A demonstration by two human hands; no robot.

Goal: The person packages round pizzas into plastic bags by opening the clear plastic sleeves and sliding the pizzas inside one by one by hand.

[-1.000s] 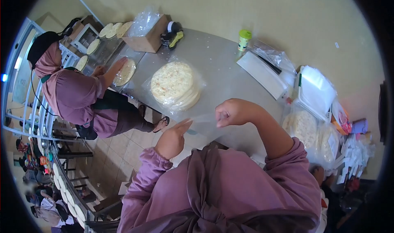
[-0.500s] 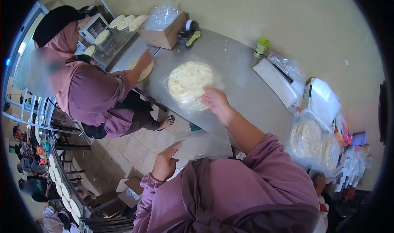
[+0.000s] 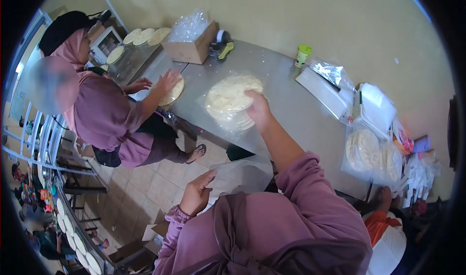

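On the steel table lies a stack of pale round flatbreads point(image 3: 228, 121) with clear plastic around it. My right hand point(image 3: 259, 108) grips the right edge of the top flatbread point(image 3: 233, 91), which is tilted up from the ones below. Close to my body, my left hand point(image 3: 196, 195) pinches the edge of a clear plastic bag point(image 3: 242, 176) that spreads out to the right. Part of the bag lies behind my clothing.
At the left, a co-worker point(image 3: 109, 100) handles a flatbread point(image 3: 173, 91). A cardboard box point(image 3: 196, 47) with plastic, tape rolls point(image 3: 222, 44) and a green cup point(image 3: 303, 56) stand at the back. Bagged flatbreads point(image 3: 363, 150) and a white basket point(image 3: 376, 107) are right, on the steel table point(image 3: 310, 134).
My right hand has closed on the top flatbread and raised its right edge. My left hand stays with the plastic bag. The co-worker's hands have shifted over their flatbread.
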